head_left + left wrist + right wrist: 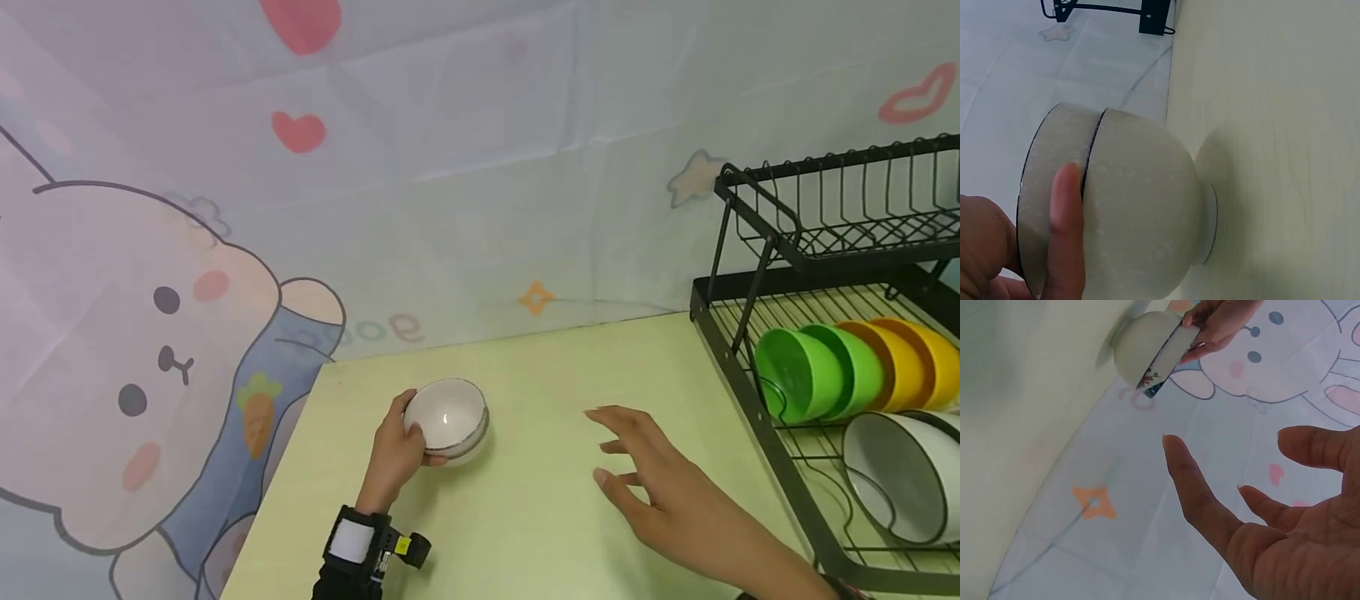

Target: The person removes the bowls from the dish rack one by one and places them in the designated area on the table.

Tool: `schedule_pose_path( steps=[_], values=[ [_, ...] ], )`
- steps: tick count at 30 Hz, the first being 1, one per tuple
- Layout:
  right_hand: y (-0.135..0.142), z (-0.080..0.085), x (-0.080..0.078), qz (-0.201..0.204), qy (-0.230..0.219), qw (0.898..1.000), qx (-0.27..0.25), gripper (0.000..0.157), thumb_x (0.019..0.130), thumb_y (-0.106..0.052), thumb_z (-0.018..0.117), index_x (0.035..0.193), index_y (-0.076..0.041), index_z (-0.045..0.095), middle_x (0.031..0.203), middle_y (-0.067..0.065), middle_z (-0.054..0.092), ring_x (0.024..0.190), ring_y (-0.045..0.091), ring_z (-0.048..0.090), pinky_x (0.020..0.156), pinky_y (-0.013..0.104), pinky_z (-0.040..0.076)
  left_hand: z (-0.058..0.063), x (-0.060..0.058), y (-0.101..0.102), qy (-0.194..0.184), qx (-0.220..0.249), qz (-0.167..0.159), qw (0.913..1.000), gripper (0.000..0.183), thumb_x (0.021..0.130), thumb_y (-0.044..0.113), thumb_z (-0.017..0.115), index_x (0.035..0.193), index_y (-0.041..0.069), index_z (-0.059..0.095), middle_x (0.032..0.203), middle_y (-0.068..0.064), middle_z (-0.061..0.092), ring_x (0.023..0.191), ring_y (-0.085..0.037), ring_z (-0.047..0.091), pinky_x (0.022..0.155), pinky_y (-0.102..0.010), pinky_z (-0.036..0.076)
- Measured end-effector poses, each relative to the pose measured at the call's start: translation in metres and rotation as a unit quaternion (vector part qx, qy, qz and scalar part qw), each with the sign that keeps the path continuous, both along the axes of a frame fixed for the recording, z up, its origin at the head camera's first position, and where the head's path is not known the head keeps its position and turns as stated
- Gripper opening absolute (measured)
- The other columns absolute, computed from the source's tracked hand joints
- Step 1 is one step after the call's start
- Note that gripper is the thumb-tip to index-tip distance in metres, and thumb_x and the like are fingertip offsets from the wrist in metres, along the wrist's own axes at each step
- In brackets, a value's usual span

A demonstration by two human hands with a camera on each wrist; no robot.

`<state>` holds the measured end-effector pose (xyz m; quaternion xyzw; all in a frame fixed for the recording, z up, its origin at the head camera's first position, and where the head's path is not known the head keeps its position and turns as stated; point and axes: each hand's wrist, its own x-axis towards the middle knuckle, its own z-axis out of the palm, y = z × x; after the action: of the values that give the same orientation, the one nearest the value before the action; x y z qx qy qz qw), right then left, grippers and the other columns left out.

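Observation:
Two white bowls (446,414) with dark rims are nested one in the other near the left part of the table. My left hand (400,448) grips the upper bowl at its left side, thumb at the rim and fingers around the wall. In the left wrist view the lower bowl (1141,200) shows its rounded side and foot close to the tabletop. A flowered patch (1150,379) shows on the upper bowl in the right wrist view. My right hand (660,492) hovers over the table to the right of the bowls, fingers spread and holding nothing.
A black two-tier dish rack (750,408) stands at the right edge of the table. Its lower tier holds green bowls (798,375), yellow bowls (930,362) and white dark-rimmed bowls (900,479). Behind the pale table (547,517) hangs a printed cloth (487,208).

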<state>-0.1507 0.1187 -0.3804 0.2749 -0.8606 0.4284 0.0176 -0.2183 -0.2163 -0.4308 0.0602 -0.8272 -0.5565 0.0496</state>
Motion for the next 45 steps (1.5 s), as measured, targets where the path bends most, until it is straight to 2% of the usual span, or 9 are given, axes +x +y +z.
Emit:
schedule_pose_path(
  steps=[16, 22, 25, 28, 33, 36, 39, 42, 45],
  values=[
    [0.004, 0.005, -0.005, -0.019, 0.053, 0.997, 0.046, 0.047, 0.101, -0.021, 0.057, 0.145, -0.024, 0.042, 0.149, 0.0, 0.039, 0.118, 0.017, 0.062, 0.092, 0.038, 0.056, 0.007, 0.0, -0.005, -0.004, -0.026, 0.01, 0.9996, 0.053, 0.1, -0.004, 0.035, 0.153, -0.001, 0.025, 0.159, -0.028, 0.025, 0.084, -0.037, 0.07, 0.059, -0.035, 0.061],
    [0.018, 0.009, -0.012, -0.041, 0.083, 0.993, 0.072, 0.043, 0.1, -0.019, 0.059, 0.141, -0.02, 0.047, 0.144, 0.004, 0.046, 0.112, 0.019, 0.064, 0.089, 0.039, 0.057, 0.013, 0.005, -0.005, 0.027, -0.076, 0.012, 0.9967, 0.053, 0.099, -0.001, 0.041, 0.15, -0.004, 0.031, 0.144, -0.041, 0.038, 0.069, -0.032, 0.071, 0.058, -0.046, 0.06],
    [0.025, 0.011, -0.013, -0.055, 0.096, 0.99, 0.09, 0.043, 0.099, -0.02, 0.06, 0.141, -0.02, 0.048, 0.143, 0.003, 0.047, 0.109, 0.019, 0.065, 0.088, 0.04, 0.057, 0.016, 0.007, -0.004, 0.055, -0.107, 0.013, 0.9926, 0.051, 0.098, 0.0, 0.044, 0.148, -0.004, 0.034, 0.138, -0.042, 0.044, 0.065, -0.034, 0.071, 0.053, -0.044, 0.059],
    [0.032, 0.011, -0.016, -0.056, 0.1, 0.989, 0.093, 0.042, 0.099, -0.019, 0.06, 0.14, -0.02, 0.049, 0.142, 0.003, 0.049, 0.11, 0.018, 0.063, 0.089, 0.041, 0.057, 0.02, 0.011, -0.002, 0.087, -0.154, 0.022, 0.984, 0.048, 0.098, 0.003, 0.048, 0.146, -0.003, 0.04, 0.141, -0.036, 0.045, 0.075, -0.039, 0.072, 0.051, -0.042, 0.058],
    [0.046, 0.009, -0.017, -0.065, 0.087, 0.989, 0.096, 0.044, 0.099, -0.019, 0.061, 0.141, -0.017, 0.049, 0.142, 0.009, 0.048, 0.116, 0.026, 0.059, 0.092, 0.049, 0.054, 0.026, 0.018, 0.011, 0.155, -0.242, 0.041, 0.957, 0.043, 0.097, 0.01, 0.057, 0.138, -0.001, 0.051, 0.146, -0.025, 0.048, 0.122, -0.045, 0.057, 0.091, -0.055, 0.053],
    [0.064, 0.006, -0.015, -0.09, 0.076, 0.985, 0.13, 0.048, 0.099, -0.023, 0.06, 0.144, -0.015, 0.046, 0.147, 0.017, 0.043, 0.123, 0.039, 0.053, 0.092, 0.061, 0.049, 0.031, 0.025, 0.02, 0.174, -0.242, 0.033, 0.954, 0.043, 0.096, 0.013, 0.06, 0.137, 0.002, 0.053, 0.146, -0.019, 0.051, 0.135, -0.041, 0.048, 0.105, -0.059, 0.043],
    [0.085, 0.0, -0.014, -0.119, 0.072, 0.976, 0.169, 0.051, 0.099, -0.023, 0.06, 0.145, -0.009, 0.044, 0.15, 0.026, 0.035, 0.126, 0.051, 0.044, 0.09, 0.07, 0.042, 0.036, 0.03, 0.026, 0.183, -0.219, 0.009, 0.9583, 0.042, 0.097, 0.014, 0.06, 0.138, 0.007, 0.054, 0.144, -0.013, 0.055, 0.131, -0.035, 0.053, 0.1, -0.055, 0.047],
    [0.104, -0.007, -0.016, -0.15, 0.084, 0.966, 0.195, 0.051, 0.097, -0.019, 0.063, 0.142, -0.001, 0.046, 0.147, 0.034, 0.033, 0.122, 0.057, 0.042, 0.087, 0.072, 0.04, 0.042, 0.034, 0.031, 0.183, -0.179, -0.026, 0.9664, 0.04, 0.099, 0.014, 0.059, 0.138, 0.013, 0.054, 0.137, -0.013, 0.06, 0.106, -0.031, 0.068, 0.079, -0.042, 0.057],
    [0.12, -0.014, -0.018, -0.184, 0.092, 0.955, 0.213, 0.051, 0.095, -0.015, 0.065, 0.138, 0.004, 0.046, 0.143, 0.039, 0.033, 0.118, 0.059, 0.04, 0.086, 0.074, 0.038, 0.048, 0.037, 0.035, 0.172, -0.14, -0.058, 0.9733, 0.037, 0.1, 0.015, 0.057, 0.137, 0.018, 0.055, 0.131, -0.014, 0.063, 0.086, -0.029, 0.072, 0.058, -0.029, 0.054]
  ],
)
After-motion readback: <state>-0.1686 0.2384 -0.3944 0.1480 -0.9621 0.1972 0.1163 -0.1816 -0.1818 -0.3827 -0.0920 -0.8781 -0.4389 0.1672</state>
